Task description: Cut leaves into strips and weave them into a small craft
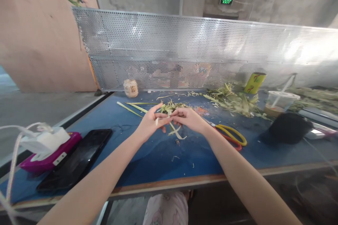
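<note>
My left hand and my right hand meet over the middle of the blue table. Between their fingertips they pinch pale leaf strips, whose loose ends hang below the fingers. A short white end also pokes out by my left fingers. Just behind the hands lies a small heap of green and brown plant scraps. Long green leaf strips rest to the left of it. Scissors with yellow and red handles lie beside my right forearm, their blades partly hidden.
A phone and a purple power strip with white plugs are at left. A roll of pale string stands near the perforated metal screen. At right are leaf husks, a yellow-green can, a plastic cup and a black object.
</note>
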`<action>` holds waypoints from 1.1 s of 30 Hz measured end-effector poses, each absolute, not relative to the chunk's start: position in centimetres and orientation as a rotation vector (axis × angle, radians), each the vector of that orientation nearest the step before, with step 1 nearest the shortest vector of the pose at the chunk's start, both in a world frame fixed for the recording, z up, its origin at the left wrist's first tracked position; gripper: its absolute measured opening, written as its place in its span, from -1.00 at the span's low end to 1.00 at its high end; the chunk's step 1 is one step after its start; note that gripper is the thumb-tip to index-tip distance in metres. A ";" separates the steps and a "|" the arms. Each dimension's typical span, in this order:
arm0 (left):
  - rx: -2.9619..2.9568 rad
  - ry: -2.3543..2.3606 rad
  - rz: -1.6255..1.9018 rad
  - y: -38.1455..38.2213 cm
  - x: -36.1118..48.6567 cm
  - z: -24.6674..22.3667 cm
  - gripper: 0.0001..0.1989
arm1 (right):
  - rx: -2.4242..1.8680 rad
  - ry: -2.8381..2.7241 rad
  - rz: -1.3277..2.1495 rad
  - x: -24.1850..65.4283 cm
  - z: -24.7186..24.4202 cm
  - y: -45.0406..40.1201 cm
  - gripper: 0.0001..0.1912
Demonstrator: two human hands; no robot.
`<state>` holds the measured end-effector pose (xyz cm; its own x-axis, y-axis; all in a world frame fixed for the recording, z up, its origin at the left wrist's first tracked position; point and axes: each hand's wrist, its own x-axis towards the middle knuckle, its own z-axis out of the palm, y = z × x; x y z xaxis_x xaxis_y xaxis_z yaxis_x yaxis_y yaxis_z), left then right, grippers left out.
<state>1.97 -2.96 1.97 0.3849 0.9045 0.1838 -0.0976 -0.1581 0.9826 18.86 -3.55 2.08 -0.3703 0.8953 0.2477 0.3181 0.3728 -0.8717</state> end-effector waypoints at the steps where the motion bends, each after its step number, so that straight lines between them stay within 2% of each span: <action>1: 1.480 0.781 1.051 -2.9 1.9 1.9 -0.14 | -1.057 -1.892 0.936 19.0 2.1 -3.5 -0.85; 7: 1.525 0.853 1.061 -2.7 1.8 2.1 -0.24 | -1.074 -1.897 0.777 19.8 2.5 -3.3 -0.86; 11: 1.575 0.831 1.066 -2.8 1.6 2.3 -0.19 | -1.080 -1.881 0.948 19.7 2.8 -3.5 -0.86; 15: 1.599 0.757 1.051 -2.9 1.6 2.2 -0.15 | -1.071 -1.903 1.071 19.1 2.5 -3.7 -0.75; 23: 1.667 0.782 1.156 -2.6 1.6 1.9 -0.19 | -1.079 -1.972 0.982 19.4 1.6 -3.1 -0.72; 27: 1.749 0.811 1.166 -2.6 1.4 1.8 -0.25 | -1.110 -2.057 0.986 19.4 2.0 -3.5 -0.63; 33: 1.921 0.854 1.052 -2.9 1.5 1.7 -0.31 | -1.187 -2.034 0.736 18.8 2.2 -3.9 -0.64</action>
<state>1.53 -2.95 1.73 0.4340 0.8238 0.3646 0.1874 -0.4784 0.8579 18.84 -3.85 2.22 -0.3689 0.8926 0.2592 0.5201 0.4293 -0.7383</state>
